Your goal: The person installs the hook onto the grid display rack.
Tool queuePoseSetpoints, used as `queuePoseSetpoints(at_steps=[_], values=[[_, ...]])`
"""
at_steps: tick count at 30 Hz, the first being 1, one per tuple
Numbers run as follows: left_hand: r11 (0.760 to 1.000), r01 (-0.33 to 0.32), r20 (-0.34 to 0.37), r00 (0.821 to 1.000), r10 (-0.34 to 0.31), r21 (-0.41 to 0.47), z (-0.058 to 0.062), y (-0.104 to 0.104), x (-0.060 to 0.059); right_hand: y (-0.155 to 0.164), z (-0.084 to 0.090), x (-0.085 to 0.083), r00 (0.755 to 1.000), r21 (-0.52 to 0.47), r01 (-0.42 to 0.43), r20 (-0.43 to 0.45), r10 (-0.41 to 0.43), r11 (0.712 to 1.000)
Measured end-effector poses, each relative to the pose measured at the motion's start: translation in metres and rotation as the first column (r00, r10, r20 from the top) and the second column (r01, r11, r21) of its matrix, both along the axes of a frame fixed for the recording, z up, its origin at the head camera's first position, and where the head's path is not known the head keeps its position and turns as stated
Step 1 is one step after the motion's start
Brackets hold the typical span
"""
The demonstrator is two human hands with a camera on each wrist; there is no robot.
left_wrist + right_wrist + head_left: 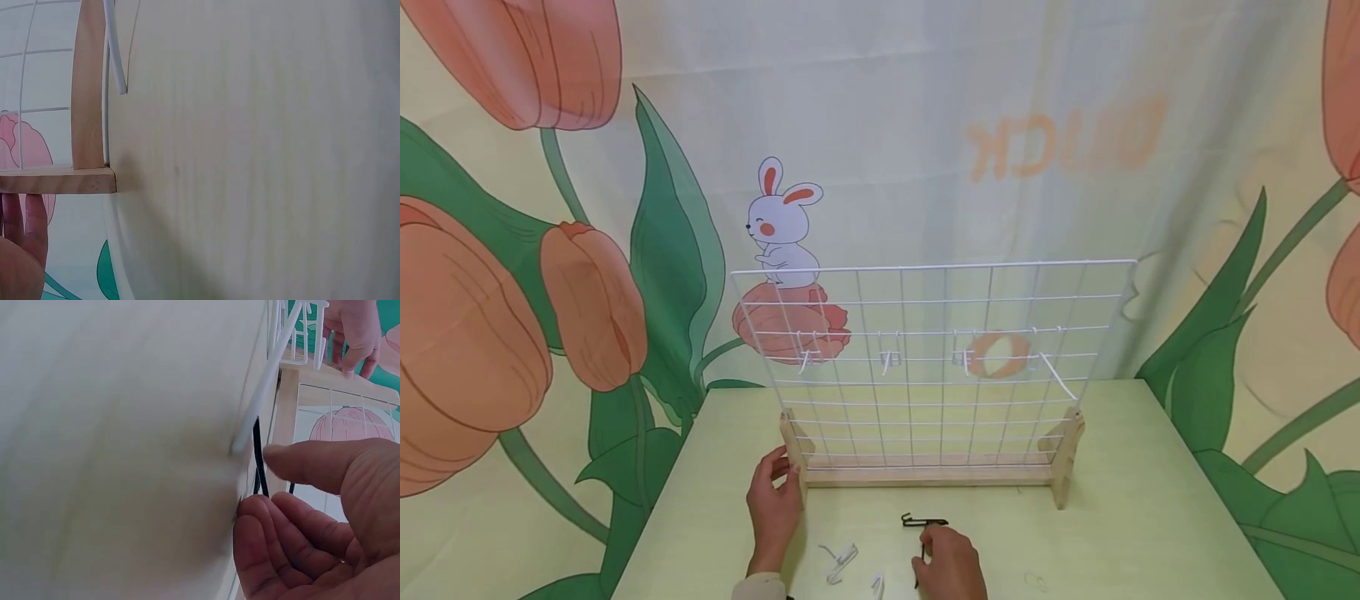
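A white wire grid panel (925, 358) stands upright in a wooden base (925, 477) on the pale green table (1150, 500). My left hand (772, 493) grips the base's left wooden foot (792, 454); in the left wrist view the foot (87, 94) shows with my fingers (31, 225) beside it. A black wire hook (923, 522) lies in front of the base. My right hand (951, 567) is on it, and in the right wrist view thumb and curled fingertips (265, 509) pinch the black wire (257, 450).
Two white hooks (838, 560) (877, 583) lie on the table between my hands. Several white hooks (887, 358) hang on the grid's middle row. A floral curtain (587, 300) hangs right behind the table, whose edges (662, 500) fall away left and right.
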State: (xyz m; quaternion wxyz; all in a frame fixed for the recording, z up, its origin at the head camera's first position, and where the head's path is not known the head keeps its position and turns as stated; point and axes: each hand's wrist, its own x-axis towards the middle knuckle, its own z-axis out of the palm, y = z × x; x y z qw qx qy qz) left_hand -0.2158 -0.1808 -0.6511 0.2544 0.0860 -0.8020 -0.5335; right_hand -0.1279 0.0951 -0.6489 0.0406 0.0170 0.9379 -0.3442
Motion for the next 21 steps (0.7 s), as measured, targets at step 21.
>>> queuePoseSetpoints(at_steps=[21], values=[[1.000, 0.002, 0.007, 1.000, -0.002, -0.007, 0.002, 0.001, 0.001, 0.031, 0.001, 0.001, 0.999, -0.012, 0.029, 0.024, -0.029, 1.000]])
